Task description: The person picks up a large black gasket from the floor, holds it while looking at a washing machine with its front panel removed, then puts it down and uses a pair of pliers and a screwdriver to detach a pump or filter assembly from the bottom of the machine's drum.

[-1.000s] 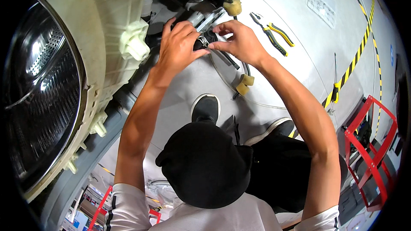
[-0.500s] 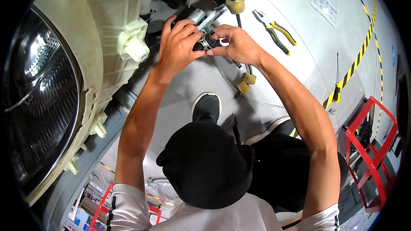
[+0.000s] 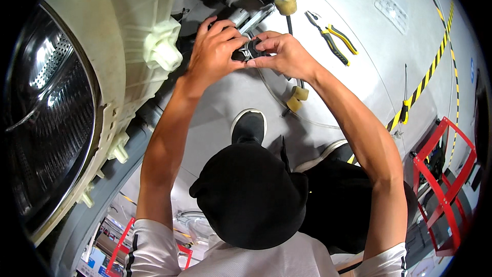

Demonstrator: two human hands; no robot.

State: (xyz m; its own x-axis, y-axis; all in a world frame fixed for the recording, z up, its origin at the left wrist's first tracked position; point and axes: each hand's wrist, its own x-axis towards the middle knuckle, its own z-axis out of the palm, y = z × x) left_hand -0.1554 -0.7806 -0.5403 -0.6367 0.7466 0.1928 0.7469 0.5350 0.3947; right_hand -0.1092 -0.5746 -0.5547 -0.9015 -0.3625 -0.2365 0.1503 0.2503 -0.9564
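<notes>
Around the red metal open-framed rack, the smooth pale grey floor spreads wide, and from where I stand the light glares almost white on it far beyond the rack, to the left. A broad black-and-yellow striped tape slants across the floor beyond the rack; a thinner strip in the same colours meets it farther off. Well to the rack's left is a second red metal frame, near a jumble of items too small to tell.
</notes>
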